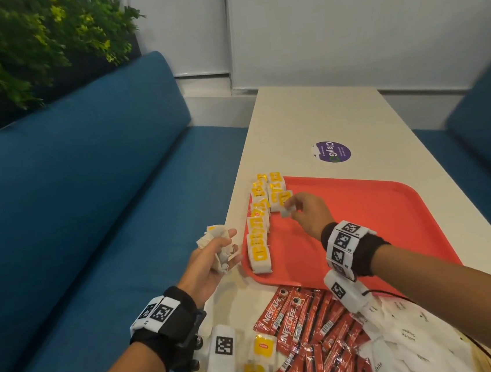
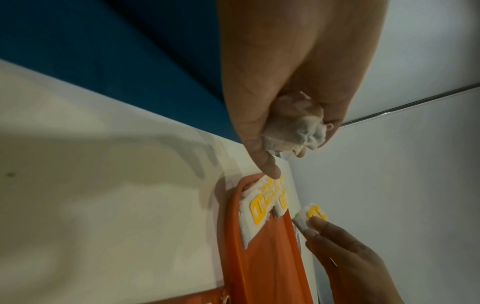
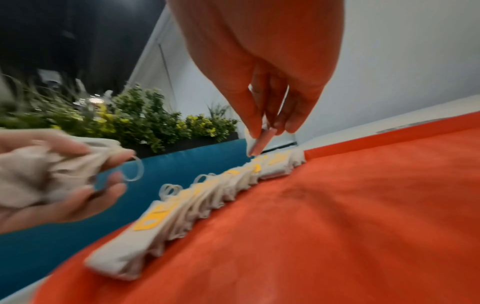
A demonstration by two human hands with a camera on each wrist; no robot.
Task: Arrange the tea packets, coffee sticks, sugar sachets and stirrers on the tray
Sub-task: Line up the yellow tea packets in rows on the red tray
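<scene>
A red tray (image 1: pixel 363 222) lies on the white table. Along its left edge runs a row of white tea packets with yellow tags (image 1: pixel 258 230), also seen in the right wrist view (image 3: pixel 182 207). My right hand (image 1: pixel 296 207) pinches one tea packet (image 1: pixel 287 210) just above the far end of that row, beside a second short row (image 1: pixel 276 188). My left hand (image 1: pixel 215 255) hovers off the tray's left edge and grips a bunch of tea packets (image 1: pixel 217 243); the bunch (image 2: pixel 296 131) fills its palm. Red coffee sticks (image 1: pixel 311 330) and white sugar sachets (image 1: pixel 405 338) lie near me.
Two loose tea packets (image 1: pixel 257 357) sit on the table near my left wrist. A purple sticker (image 1: pixel 333 151) marks the table beyond the tray. Blue sofas (image 1: pixel 87 187) flank the table, with plants (image 1: pixel 26 42) behind the left one.
</scene>
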